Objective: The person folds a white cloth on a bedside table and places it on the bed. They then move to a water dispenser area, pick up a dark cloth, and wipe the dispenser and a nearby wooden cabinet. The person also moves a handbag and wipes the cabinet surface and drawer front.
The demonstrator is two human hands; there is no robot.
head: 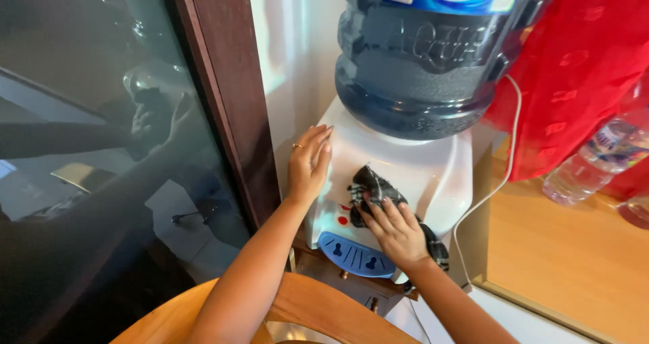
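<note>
A white tabletop water dispenser (433,181) stands on a small wooden stand beside a pale wall, with a dark wooden frame (226,94) and a dark glass pane (81,148) to the left of it; the glass mirrors both arms. The left hand (309,165) lies flat against the dispenser's left front corner, its fingers (318,141) straight and close together, pointing up, a ring on one of them. The right hand (397,232) presses a black cloth (373,185) against the dispenser's sloping front; its fingers (382,212) are slightly spread and laid over the cloth, which bunches out beyond the fingertips and trails past the wrist on the right. Just below those fingers sits the blue drip tray (353,255), and beside the fingertips a small red mark shows on the white face.

Above both hands a large blue water bottle (419,60) stands upside down in the top of the dispenser. A white cable (503,175) hangs down the dispenser's right side. Further right a red cloth (581,73) hangs, and a clear plastic bottle (595,158) lies on a light wooden surface (568,263). Under the forearms, nearest the camera, curves the rounded back of a wooden chair (318,310).
</note>
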